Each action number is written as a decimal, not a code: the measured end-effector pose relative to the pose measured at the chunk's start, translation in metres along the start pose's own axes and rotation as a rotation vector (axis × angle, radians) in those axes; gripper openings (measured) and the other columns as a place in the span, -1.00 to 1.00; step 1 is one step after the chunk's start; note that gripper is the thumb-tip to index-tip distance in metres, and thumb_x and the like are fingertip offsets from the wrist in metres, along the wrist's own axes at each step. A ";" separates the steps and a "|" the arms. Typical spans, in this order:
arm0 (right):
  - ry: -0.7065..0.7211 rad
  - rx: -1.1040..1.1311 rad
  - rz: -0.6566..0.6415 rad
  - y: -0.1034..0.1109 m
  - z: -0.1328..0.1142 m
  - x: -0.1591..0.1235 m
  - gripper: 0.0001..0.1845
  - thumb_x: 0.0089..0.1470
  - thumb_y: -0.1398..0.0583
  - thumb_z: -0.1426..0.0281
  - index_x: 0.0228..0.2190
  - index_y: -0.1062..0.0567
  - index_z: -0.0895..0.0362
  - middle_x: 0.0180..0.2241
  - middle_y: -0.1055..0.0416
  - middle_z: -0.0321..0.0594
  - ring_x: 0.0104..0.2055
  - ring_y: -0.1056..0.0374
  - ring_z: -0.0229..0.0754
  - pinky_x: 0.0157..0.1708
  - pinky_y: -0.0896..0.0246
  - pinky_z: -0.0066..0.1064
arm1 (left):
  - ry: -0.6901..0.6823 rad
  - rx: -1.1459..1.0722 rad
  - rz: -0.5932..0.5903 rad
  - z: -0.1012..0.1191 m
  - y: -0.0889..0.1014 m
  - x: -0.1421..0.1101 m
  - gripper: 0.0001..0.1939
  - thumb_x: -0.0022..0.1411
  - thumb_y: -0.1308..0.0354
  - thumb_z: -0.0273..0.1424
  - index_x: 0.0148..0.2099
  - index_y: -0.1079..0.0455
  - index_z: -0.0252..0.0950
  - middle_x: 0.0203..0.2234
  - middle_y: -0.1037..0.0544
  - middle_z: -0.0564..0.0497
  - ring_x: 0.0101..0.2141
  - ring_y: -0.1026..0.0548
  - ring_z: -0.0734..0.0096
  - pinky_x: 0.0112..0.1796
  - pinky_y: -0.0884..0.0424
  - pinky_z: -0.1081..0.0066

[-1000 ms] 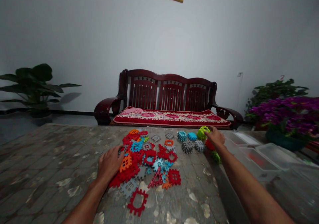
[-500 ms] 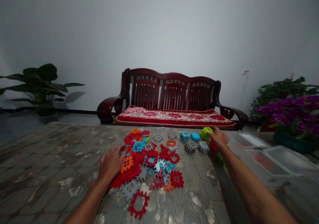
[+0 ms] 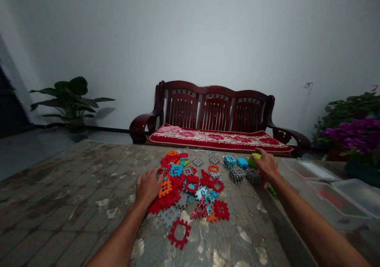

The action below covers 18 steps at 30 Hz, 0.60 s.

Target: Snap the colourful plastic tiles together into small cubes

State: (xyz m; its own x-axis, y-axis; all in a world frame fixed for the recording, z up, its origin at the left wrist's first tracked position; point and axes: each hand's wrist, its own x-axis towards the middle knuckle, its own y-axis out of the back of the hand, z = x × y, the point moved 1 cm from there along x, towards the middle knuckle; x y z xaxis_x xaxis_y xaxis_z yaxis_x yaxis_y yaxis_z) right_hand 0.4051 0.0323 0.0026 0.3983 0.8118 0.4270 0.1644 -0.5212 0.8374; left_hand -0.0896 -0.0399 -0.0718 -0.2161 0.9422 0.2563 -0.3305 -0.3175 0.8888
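A heap of flat interlocking plastic tiles (image 3: 190, 185), red, blue, orange and grey, lies on the patterned table (image 3: 74, 191). My left hand (image 3: 147, 187) rests palm down on the heap's left edge, fingers spread over an orange tile (image 3: 165, 187). Behind the heap stand small built balls: a blue ball (image 3: 229, 161), a grey ball (image 3: 236, 175) and a green ball (image 3: 253, 160). My right hand (image 3: 266, 163) is stretched out far right and lies over the green ball, fingers curled on it. A single red tile (image 3: 179, 233) lies nearest me.
Clear plastic boxes (image 3: 308, 172) stand at the table's right side. A dark wooden bench (image 3: 216, 116) with a red cushion is behind the table. A leafy plant (image 3: 73, 100) stands at the left wall, purple flowers (image 3: 354, 134) at the right.
The view has swung left, so everything sits further right in frame. Both hands stay where they were on the tiles and the green ball.
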 end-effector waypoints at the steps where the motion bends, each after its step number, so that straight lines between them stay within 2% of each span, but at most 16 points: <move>1: 0.073 0.040 -0.025 -0.003 -0.013 -0.005 -0.48 0.19 -0.21 0.22 0.14 -0.56 0.09 0.04 -0.59 -0.04 0.12 -0.45 0.10 0.11 -0.31 -0.15 | 0.002 -0.001 0.000 0.001 0.001 -0.001 -0.58 0.43 0.06 -0.32 0.21 -0.46 -0.17 0.17 -0.58 -0.11 0.18 -0.48 0.17 0.27 -0.21 0.11; 4: 0.326 0.150 -0.186 -0.016 -0.063 -0.029 -0.61 0.16 -0.21 0.34 -0.01 -0.65 0.05 -0.01 -0.63 -0.15 0.07 -0.48 -0.01 0.10 -0.30 -0.26 | 0.013 -0.006 -0.011 0.005 0.006 -0.003 -0.58 0.43 0.06 -0.34 0.22 -0.45 -0.15 0.18 -0.57 -0.09 0.18 -0.48 0.20 0.28 -0.20 0.12; 8: 0.589 0.183 -0.402 -0.037 -0.138 -0.068 -0.64 0.15 -0.22 0.41 -0.04 -0.67 0.07 0.00 -0.63 -0.15 0.11 -0.46 -0.04 0.15 -0.24 -0.29 | 0.023 -0.007 -0.039 0.008 0.011 -0.004 -0.58 0.43 0.05 -0.34 0.24 -0.43 -0.16 0.19 -0.56 -0.09 0.19 -0.47 0.19 0.27 -0.20 0.13; 10: 0.606 0.120 -0.450 -0.047 -0.172 -0.084 -0.62 0.20 -0.21 0.36 0.01 -0.65 0.08 0.06 -0.60 -0.13 0.16 -0.42 -0.03 0.18 -0.20 -0.29 | 0.020 -0.003 -0.037 0.008 0.011 -0.005 -0.59 0.43 0.04 -0.34 0.24 -0.43 -0.15 0.19 -0.56 -0.08 0.18 -0.48 0.18 0.26 -0.20 0.13; 13: 0.552 0.012 -0.501 -0.059 -0.213 -0.100 -0.59 0.26 -0.17 0.27 0.06 -0.63 0.07 0.08 -0.59 -0.10 0.19 -0.39 0.00 0.16 -0.20 -0.30 | 0.016 -0.005 -0.024 0.008 0.010 -0.005 -0.59 0.43 0.03 -0.34 0.24 -0.43 -0.17 0.19 -0.56 -0.09 0.18 -0.48 0.16 0.26 -0.20 0.12; 18: 0.515 -0.048 -0.509 -0.070 -0.253 -0.109 -0.55 0.22 -0.17 0.19 0.00 -0.66 0.15 0.11 -0.54 0.06 0.21 -0.34 0.13 0.14 -0.21 -0.22 | 0.015 -0.015 -0.013 0.007 0.008 -0.006 -0.59 0.43 0.04 -0.34 0.23 -0.43 -0.17 0.18 -0.56 -0.10 0.18 -0.47 0.17 0.27 -0.18 0.13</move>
State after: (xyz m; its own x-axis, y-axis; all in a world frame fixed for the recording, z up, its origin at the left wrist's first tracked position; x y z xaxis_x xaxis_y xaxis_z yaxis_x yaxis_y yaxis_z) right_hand 0.1223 0.0467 -0.0164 -0.1941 0.9779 0.0773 0.1723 -0.0435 0.9841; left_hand -0.0845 -0.0475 -0.0635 -0.2256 0.9444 0.2390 -0.3466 -0.3071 0.8863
